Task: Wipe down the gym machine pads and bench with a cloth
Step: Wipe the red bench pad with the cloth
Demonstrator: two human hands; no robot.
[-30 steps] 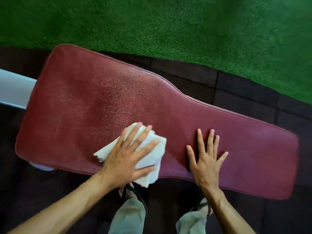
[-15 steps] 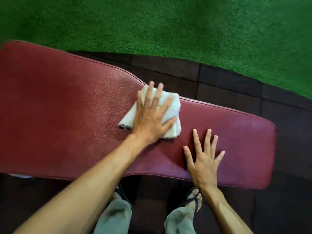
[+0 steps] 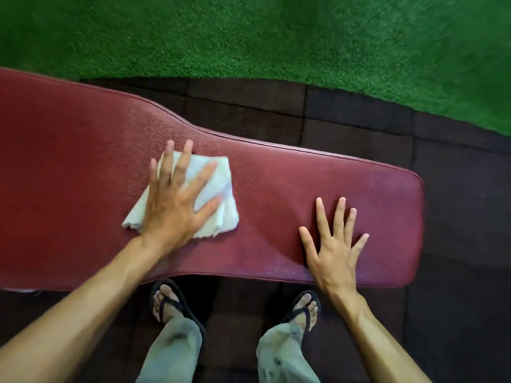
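A dark red padded bench [image 3: 276, 189] runs across the view, wide at the left and narrow at the right. A folded white cloth [image 3: 218, 205] lies on its middle. My left hand [image 3: 177, 200] presses flat on the cloth with fingers spread, covering most of its left half. My right hand [image 3: 334, 244] rests flat on the bare pad near the narrow right end, fingers apart, holding nothing.
Dark rubber floor tiles [image 3: 359, 128] surround the bench, with green artificial turf [image 3: 276, 37] beyond. My feet in black sandals [image 3: 168, 302] stand on the tiles just below the bench's near edge.
My left hand slid the cloth from the near edge up toward the far edge, then back to the middle. The view shifted right along the bench. My right hand stayed planted.
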